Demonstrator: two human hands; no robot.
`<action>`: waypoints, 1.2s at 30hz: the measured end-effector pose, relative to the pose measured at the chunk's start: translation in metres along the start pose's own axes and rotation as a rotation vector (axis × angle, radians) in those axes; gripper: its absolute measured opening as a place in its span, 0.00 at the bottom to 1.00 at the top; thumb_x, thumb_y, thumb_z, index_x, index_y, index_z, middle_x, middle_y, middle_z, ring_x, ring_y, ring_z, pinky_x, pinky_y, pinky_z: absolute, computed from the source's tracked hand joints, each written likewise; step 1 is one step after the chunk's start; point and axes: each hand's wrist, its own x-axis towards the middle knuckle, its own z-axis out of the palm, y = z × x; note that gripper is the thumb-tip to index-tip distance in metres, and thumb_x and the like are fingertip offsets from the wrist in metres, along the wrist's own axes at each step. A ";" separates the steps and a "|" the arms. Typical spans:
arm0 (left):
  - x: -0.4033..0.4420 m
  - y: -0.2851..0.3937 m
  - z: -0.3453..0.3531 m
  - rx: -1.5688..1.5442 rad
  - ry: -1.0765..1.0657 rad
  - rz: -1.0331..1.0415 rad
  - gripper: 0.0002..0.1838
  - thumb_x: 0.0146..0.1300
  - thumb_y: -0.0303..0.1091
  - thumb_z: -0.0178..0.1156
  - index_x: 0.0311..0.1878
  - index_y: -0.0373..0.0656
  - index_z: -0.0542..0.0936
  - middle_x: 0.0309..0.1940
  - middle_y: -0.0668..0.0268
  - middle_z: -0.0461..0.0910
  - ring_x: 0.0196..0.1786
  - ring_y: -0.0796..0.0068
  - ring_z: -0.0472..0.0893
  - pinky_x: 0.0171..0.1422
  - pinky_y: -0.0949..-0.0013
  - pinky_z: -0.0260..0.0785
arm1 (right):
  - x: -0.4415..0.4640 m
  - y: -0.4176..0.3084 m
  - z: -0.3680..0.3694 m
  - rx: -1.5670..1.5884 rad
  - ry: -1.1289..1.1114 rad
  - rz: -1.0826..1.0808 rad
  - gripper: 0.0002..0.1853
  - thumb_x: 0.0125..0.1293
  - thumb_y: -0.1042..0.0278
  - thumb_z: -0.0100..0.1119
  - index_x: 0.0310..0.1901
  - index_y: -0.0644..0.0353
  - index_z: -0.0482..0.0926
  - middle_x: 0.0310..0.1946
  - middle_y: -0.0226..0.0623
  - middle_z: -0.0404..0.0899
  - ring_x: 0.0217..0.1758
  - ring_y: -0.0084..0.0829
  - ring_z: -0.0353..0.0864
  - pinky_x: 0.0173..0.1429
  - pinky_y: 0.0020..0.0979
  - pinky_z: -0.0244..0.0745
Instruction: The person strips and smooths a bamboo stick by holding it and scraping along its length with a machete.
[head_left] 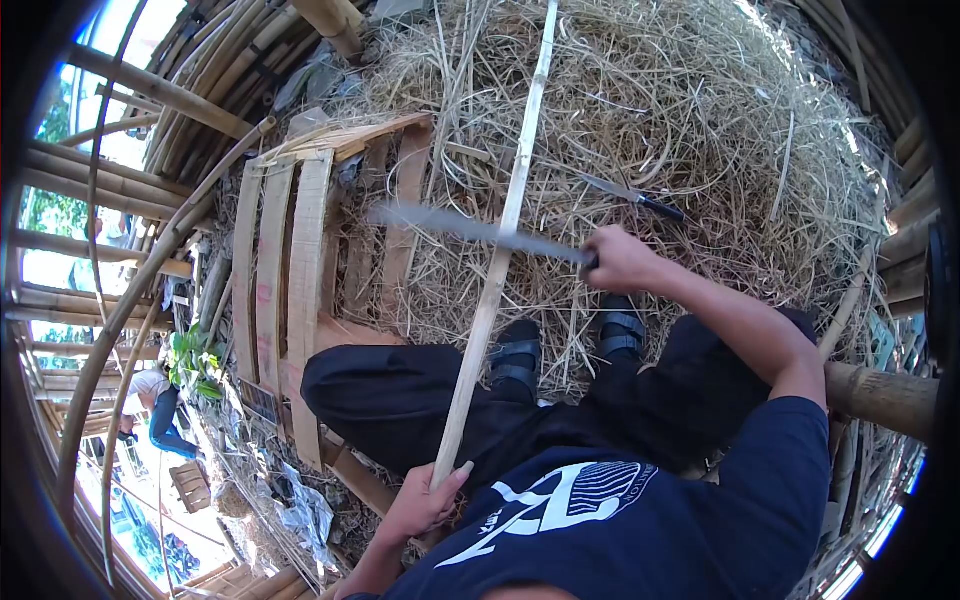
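The left hand point(428, 505) grasps the near end of a long wooden strip point(487, 305), fingers closed round it just left of the shirt point(600, 510). The strip slants past the left leg point(400, 400), rises over the straw point(660, 90) and runs out of view at the far edge.

The right hand point(622, 262) is clenched on the handle of a long knife point(465, 225), its blade pointing left across the strip. The blade is blurred, so I cannot tell which side is the sharp edge, nor whether it touches the wood.

The blade's tip reaches over the right part of a slatted crate point(272, 270), so there is little room on that side; the crate's near end is close beside the left knee. To the right of the strip, loose straw spreads wide and low, leaving open space beyond the right hand (apart from a small knife point(640, 198) lying just past it, dark handle to the right). Two sandalled feet point(516, 355) stand at the near edge of the straw, below the blade. A thick bamboo pole point(885, 400) hems in the right side, near the elbow.
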 end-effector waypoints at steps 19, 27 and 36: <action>0.001 0.004 0.002 0.048 0.040 -0.033 0.19 0.71 0.42 0.57 0.27 0.43 0.68 0.11 0.77 0.63 0.11 0.89 0.60 0.13 0.77 0.48 | 0.039 0.043 -0.053 0.643 -0.126 0.360 0.06 0.51 0.74 0.56 0.23 0.62 0.68 0.15 0.28 0.67 0.12 0.19 0.64 0.13 0.21 0.63; 0.002 -0.004 0.002 0.039 0.055 -0.012 0.18 0.70 0.42 0.58 0.27 0.43 0.68 0.11 0.77 0.63 0.11 0.89 0.61 0.14 0.78 0.49 | 0.003 -0.026 -0.010 -0.324 -0.049 -0.146 0.13 0.45 0.63 0.62 0.29 0.66 0.82 0.22 0.48 0.81 0.28 0.43 0.84 0.38 0.40 0.80; -0.026 -0.003 0.002 0.019 0.068 -0.077 0.18 0.68 0.45 0.61 0.28 0.42 0.75 0.14 0.77 0.66 0.15 0.89 0.64 0.18 0.79 0.53 | 0.097 0.070 -0.112 -0.444 0.230 0.337 0.14 0.54 0.62 0.57 0.37 0.63 0.82 0.43 0.50 0.83 0.43 0.43 0.84 0.49 0.39 0.80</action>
